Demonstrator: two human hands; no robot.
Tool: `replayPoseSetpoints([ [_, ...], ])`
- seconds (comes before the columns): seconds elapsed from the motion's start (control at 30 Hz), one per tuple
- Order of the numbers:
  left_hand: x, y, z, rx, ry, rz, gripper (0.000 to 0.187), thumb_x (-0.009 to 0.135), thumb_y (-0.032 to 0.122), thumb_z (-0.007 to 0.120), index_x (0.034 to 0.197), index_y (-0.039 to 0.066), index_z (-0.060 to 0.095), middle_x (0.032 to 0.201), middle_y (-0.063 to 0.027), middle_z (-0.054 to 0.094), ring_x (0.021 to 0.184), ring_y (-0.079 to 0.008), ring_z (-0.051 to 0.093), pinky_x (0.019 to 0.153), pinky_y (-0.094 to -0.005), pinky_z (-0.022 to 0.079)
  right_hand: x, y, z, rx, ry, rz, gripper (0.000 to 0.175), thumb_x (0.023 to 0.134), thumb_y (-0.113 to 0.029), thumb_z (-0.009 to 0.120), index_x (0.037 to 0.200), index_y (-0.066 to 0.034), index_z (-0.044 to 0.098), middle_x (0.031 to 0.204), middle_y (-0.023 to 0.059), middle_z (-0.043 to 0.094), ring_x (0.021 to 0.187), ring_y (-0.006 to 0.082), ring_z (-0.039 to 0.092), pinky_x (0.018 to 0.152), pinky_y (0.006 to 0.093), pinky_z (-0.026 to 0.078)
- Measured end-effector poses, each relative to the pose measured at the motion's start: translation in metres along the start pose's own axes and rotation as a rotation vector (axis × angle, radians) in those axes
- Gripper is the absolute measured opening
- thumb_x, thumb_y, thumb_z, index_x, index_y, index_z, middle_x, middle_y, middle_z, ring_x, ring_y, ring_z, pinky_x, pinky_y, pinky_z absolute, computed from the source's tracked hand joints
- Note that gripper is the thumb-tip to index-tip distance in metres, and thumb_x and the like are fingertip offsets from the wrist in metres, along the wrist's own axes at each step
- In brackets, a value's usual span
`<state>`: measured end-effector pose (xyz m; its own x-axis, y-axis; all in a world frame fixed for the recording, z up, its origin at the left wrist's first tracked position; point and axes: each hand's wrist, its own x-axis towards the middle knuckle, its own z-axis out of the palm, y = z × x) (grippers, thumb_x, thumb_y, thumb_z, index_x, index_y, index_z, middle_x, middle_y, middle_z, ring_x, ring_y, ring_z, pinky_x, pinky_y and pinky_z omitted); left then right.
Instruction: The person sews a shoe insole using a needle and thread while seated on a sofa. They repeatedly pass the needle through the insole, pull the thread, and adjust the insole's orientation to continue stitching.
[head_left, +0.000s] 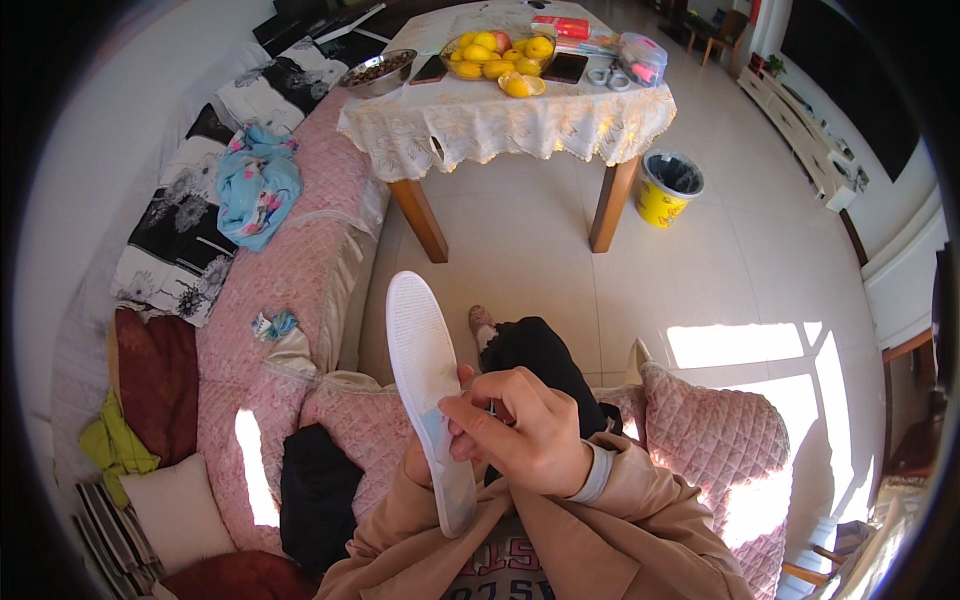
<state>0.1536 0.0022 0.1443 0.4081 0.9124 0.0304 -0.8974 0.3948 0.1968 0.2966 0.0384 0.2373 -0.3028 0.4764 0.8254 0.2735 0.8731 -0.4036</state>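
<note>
A white shoe insole (424, 352) stands tilted lengthwise in front of my body, its textured face towards the camera and a pale blue patch near its middle. My left hand (420, 461) holds it from behind and is mostly hidden by the insole. At the insole's right edge is my right hand (525, 427), its thumb and fingers pinched together near the patch. A small dark metallic thing shows between the right fingers; what it is cannot be told. On the sofa to the left lies a small bundle of blue thread (276, 325).
Ahead stands a table with a lace cloth (510, 124), carrying a glass bowl of yellow fruit (480, 69), scissors (609, 78) and a metal bowl (377, 73). A yellow bin (664, 204) is beside it. The pink quilted sofa (277, 277) holds a blue scarf (259, 184) and black cloth (316, 495).
</note>
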Motion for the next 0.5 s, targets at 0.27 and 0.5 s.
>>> replayPoseSetpoints([
  [0.27,-0.009,0.003,-0.008,0.078,0.065,0.055,0.033,0.091,0.028,0.05,0.12,0.014,0.046,0.072,0.0031,0.043,0.051,-0.0073,0.044,0.045,-0.0177,0.034,-0.001,-0.009,0.002,0.021,0.009,0.011,0.042,0.045,-0.009,0.069,0.087,-0.0027,0.069,0.079,0.0028,0.05,0.06,0.0093,0.05,0.043,0.0197,0.04],
  [0.5,-0.015,-0.004,0.028,0.325,0.24,0.251,0.038,0.088,0.021,0.056,0.122,0.009,0.042,0.077,0.0005,0.048,0.058,-0.0075,0.045,0.05,-0.0179,0.037,-0.002,-0.012,-0.003,-0.073,-0.02,0.016,0.039,0.048,-0.004,0.069,0.087,-0.0053,0.069,0.078,0.0026,0.049,0.06,0.0122,0.051,0.045,0.0221,0.043],
])
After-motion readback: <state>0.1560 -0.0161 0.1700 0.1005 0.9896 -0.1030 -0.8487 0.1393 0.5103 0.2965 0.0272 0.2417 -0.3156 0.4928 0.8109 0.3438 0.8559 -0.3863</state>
